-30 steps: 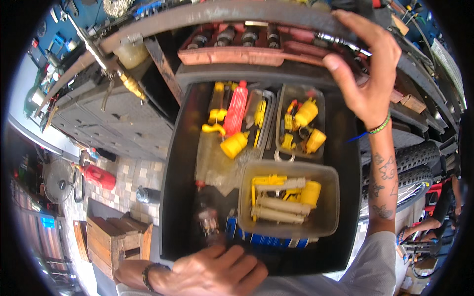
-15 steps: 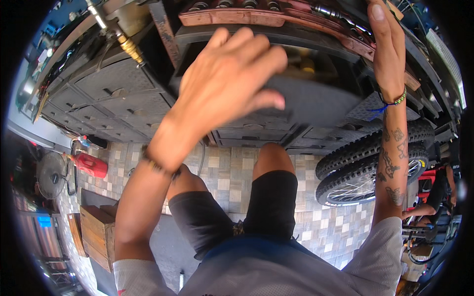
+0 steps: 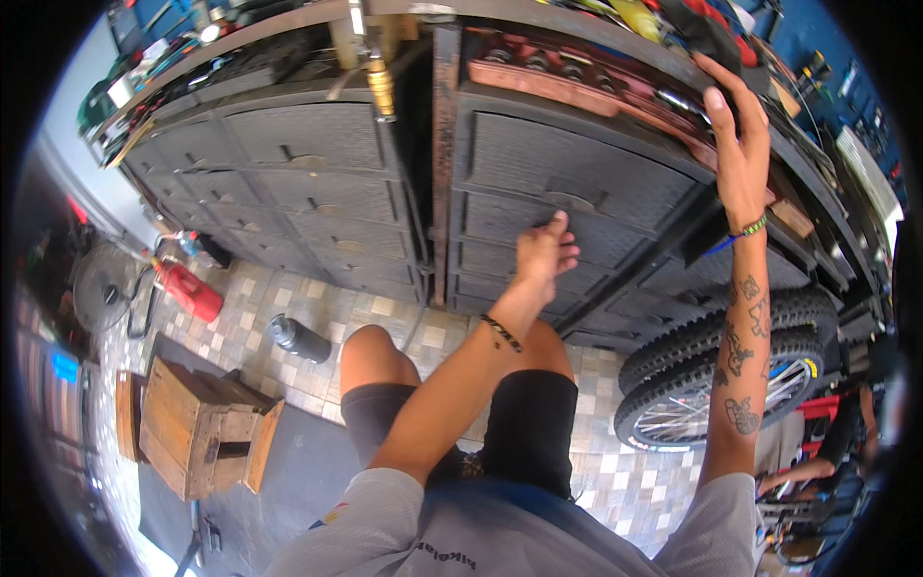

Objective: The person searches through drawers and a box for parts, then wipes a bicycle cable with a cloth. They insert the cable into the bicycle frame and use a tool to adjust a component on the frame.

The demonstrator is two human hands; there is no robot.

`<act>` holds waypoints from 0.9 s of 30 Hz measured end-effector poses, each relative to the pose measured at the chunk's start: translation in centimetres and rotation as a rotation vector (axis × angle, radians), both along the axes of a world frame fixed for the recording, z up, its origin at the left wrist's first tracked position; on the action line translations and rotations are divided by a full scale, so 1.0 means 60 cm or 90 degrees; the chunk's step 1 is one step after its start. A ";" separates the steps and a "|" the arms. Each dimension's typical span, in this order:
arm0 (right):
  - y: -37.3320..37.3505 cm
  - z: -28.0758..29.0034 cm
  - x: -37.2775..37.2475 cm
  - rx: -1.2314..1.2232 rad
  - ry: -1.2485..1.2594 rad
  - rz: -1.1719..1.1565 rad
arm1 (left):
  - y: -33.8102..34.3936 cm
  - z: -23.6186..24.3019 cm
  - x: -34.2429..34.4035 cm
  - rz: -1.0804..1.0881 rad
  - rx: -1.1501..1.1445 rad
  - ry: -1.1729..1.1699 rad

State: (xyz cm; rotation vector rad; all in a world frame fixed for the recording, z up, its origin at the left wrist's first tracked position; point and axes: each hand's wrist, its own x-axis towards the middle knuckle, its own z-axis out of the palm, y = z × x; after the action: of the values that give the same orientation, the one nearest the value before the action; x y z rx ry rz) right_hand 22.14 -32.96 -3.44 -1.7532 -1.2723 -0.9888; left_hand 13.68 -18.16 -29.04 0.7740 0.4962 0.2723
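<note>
The left hand (image 3: 546, 255), fingers loosely curled and empty, hung just before the upper drawer (image 3: 519, 154) – contact was unclear – whose front looked flush, so its closing seemed done, with no visible gap left. Beyond, the right hand (image 3: 742, 144) rested, fingers extended, at the surface's edge (image 3: 558, 21), near the red socket tray (image 3: 548, 88).

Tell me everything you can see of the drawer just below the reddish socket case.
The drawer has a dark grey, textured front, perhaps plastic, with a rounded pull low in its middle. It looks shut, to the right of a rusty metal post and below the case. The left hand is by the pull; touch is unclear.
</note>
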 end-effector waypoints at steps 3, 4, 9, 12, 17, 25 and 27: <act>0.007 0.001 -0.004 0.005 -0.035 -0.015 | -0.018 -0.001 0.010 0.033 -0.090 0.049; -0.002 0.000 0.001 0.002 0.014 -0.007 | -0.033 0.000 0.017 0.055 -0.119 0.076; -0.007 -0.002 -0.005 0.023 0.078 -0.006 | -0.040 -0.032 0.028 0.115 -0.175 0.070; 0.011 0.005 -0.008 0.019 0.097 0.022 | -0.005 -0.064 0.021 0.059 -0.230 -0.017; 0.009 0.007 -0.018 0.010 0.128 0.040 | -0.018 -0.080 -0.016 0.026 -0.181 -0.022; 0.007 0.012 0.008 0.007 0.108 0.049 | -0.043 -0.088 -0.101 -0.005 -0.111 -0.066; 0.010 0.013 0.006 -0.001 0.097 0.027 | -0.031 -0.080 -0.112 -0.030 -0.047 -0.056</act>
State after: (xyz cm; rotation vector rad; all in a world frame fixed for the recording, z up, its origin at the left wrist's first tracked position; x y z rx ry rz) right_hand 22.49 -32.35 -2.66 -1.7603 -1.2082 -0.8145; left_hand 6.98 -20.02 -33.84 0.6986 0.4028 0.2422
